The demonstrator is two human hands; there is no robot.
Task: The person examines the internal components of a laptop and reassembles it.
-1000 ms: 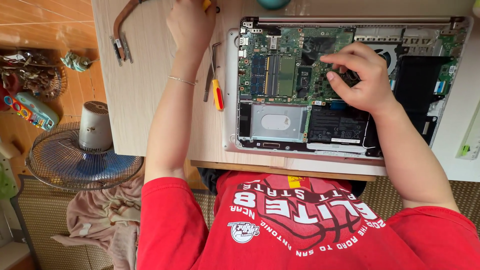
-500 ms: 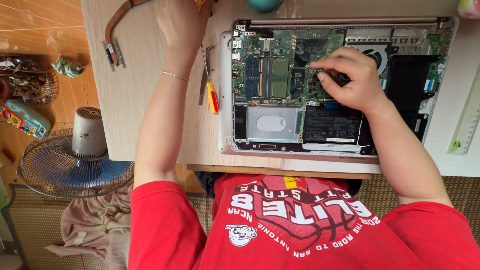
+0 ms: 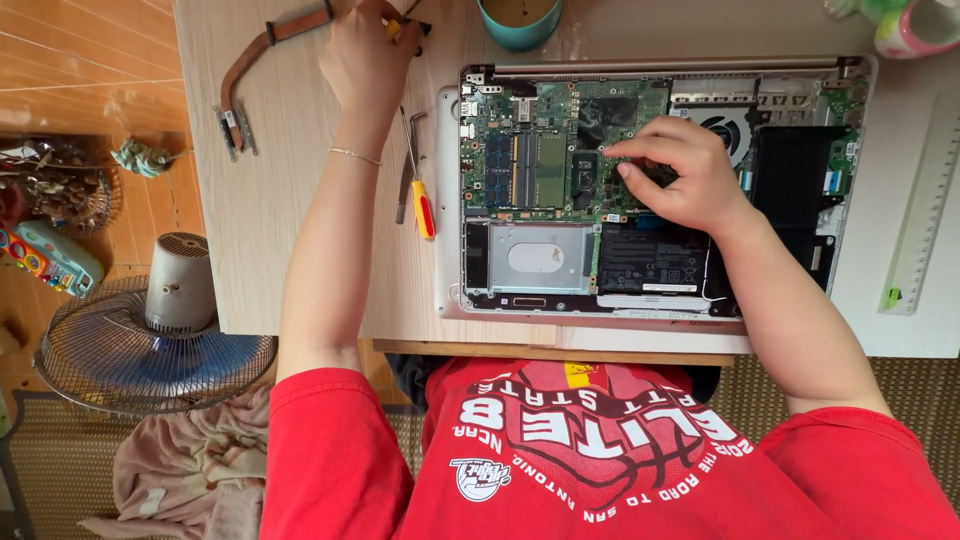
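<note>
Head view: the right hand (image 3: 672,172) rests curled, fingertips pressing the circuit board (image 3: 560,165) of the opened laptop (image 3: 640,190) on the table (image 3: 290,200). The left hand (image 3: 365,55) grips a small yellow-tipped tool (image 3: 397,26) beyond the screwdriver (image 3: 420,195).

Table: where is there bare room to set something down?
The table is bare left of the left arm, below the brown cable. A narrow strip runs between laptop and ruler. Crowded: the screwdriver fills the gap between arm and laptop, and a cup stands at the far edge.

One laptop (image 3: 650,190), one screwdriver (image 3: 418,180) (two hands (image 3: 365,55) (image 3: 680,170))
</note>
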